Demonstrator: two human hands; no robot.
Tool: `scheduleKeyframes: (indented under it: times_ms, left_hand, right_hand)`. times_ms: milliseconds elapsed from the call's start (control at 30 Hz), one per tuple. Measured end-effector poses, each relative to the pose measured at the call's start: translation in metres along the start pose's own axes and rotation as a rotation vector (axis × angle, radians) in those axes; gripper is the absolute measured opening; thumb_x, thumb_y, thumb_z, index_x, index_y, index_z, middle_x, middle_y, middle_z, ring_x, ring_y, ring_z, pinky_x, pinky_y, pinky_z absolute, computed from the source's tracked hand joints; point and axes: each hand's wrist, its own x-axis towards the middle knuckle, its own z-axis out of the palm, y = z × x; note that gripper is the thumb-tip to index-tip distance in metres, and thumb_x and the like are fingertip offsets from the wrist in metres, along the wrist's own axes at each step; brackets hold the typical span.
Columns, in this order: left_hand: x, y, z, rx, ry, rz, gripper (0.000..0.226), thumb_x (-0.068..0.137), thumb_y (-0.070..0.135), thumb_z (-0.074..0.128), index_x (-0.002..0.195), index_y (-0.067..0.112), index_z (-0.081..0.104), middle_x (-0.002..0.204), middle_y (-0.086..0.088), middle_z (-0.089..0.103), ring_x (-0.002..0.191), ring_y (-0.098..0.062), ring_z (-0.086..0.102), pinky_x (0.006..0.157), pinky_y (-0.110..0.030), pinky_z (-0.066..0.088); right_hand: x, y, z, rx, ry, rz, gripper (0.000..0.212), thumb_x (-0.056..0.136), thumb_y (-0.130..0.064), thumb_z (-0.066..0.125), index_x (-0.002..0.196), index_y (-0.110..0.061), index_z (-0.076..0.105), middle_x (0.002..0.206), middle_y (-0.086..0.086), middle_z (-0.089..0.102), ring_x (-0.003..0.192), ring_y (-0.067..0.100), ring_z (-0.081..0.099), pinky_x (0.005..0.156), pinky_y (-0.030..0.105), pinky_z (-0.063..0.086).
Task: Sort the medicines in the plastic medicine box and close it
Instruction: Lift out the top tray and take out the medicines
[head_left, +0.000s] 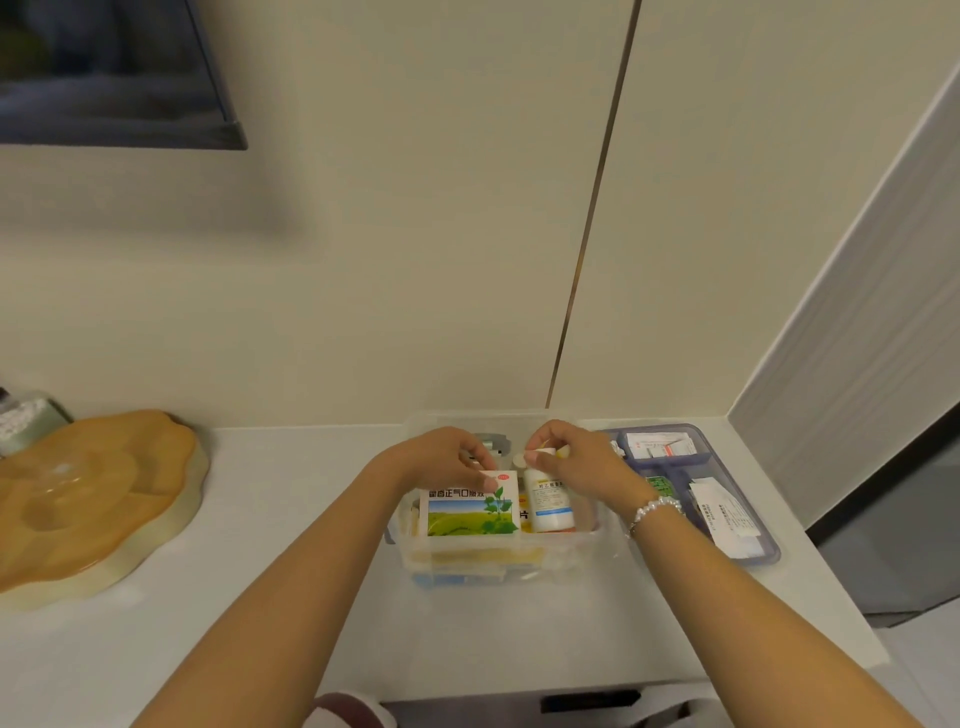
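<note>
A clear plastic medicine box (587, 551) stands open on the white counter, against the wall. My left hand (441, 457) grips the top edge of a white medicine carton with a green leaf picture (470, 512), which stands upright inside the box. My right hand (576, 457) is closed on the top of a white bottle with a blue label (550, 504), standing beside the carton. More packets lie underneath, partly hidden. A bluish divided tray (769, 551), to the right of the box, holds sachets and small cartons.
A tan, lobed serving tray (88, 509) sits at the left of the counter, with a glass jar (26, 421) behind it. The wall rises just behind the box. The counter's front edge (519, 691) is near my body.
</note>
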Motion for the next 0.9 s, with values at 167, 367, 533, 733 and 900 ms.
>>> scheduleKeyframes:
  times_ms: [167, 367, 533, 733, 900]
  left_hand:
    - [0.005, -0.007, -0.016, -0.037, 0.050, 0.012, 0.022, 0.072, 0.034, 0.076, 0.093, 0.031, 0.070, 0.083, 0.012, 0.069, 0.077, -0.005, 0.064, 0.066, -0.019, 0.048]
    - [0.012, -0.012, -0.038, -0.089, 0.118, 0.008, 0.025, 0.069, 0.032, 0.079, 0.093, 0.030, 0.074, 0.081, 0.014, 0.072, 0.077, -0.005, 0.066, 0.071, -0.021, 0.049]
    - [0.003, -0.006, -0.039, -0.185, 0.203, 0.043, 0.019, 0.068, 0.031, 0.080, 0.086, 0.035, 0.073, 0.080, 0.015, 0.074, 0.075, -0.003, 0.068, 0.064, -0.016, 0.048]
    - [-0.026, 0.040, -0.044, -0.299, 0.217, 0.162, 0.019, 0.070, 0.023, 0.078, 0.086, 0.033, 0.074, 0.075, 0.016, 0.074, 0.068, 0.005, 0.068, 0.057, -0.008, 0.047]
    - [-0.054, 0.069, -0.029, -0.315, 0.113, 0.184, 0.017, 0.071, 0.021, 0.078, 0.085, 0.030, 0.075, 0.080, 0.012, 0.076, 0.072, 0.000, 0.070, 0.063, -0.012, 0.052]
  right_hand:
    - [0.015, -0.003, 0.006, 0.132, 0.057, -0.011, 0.011, 0.081, -0.037, 0.064, 0.088, -0.042, 0.056, 0.097, -0.006, 0.059, 0.113, 0.024, 0.046, 0.093, 0.037, 0.044]
    - [0.037, -0.017, 0.001, 0.215, 0.132, -0.060, 0.019, 0.085, -0.025, 0.060, 0.103, -0.029, 0.065, 0.115, -0.002, 0.058, 0.124, 0.024, 0.041, 0.108, 0.042, 0.034]
    - [0.020, -0.012, -0.007, 0.322, 0.179, -0.080, 0.024, 0.087, -0.023, 0.060, 0.109, -0.020, 0.066, 0.122, 0.003, 0.057, 0.119, 0.019, 0.048, 0.099, 0.033, 0.042]
    - [-0.021, -0.024, -0.030, 0.582, 0.443, -0.193, 0.020, 0.085, -0.016, 0.062, 0.105, -0.017, 0.065, 0.103, 0.001, 0.062, 0.079, 0.001, 0.053, 0.062, 0.002, 0.043]
    - [-0.069, -0.023, -0.057, 0.658, 0.424, -0.185, 0.015, 0.085, -0.021, 0.063, 0.098, -0.021, 0.068, 0.098, -0.009, 0.068, 0.084, 0.001, 0.060, 0.069, 0.015, 0.048]
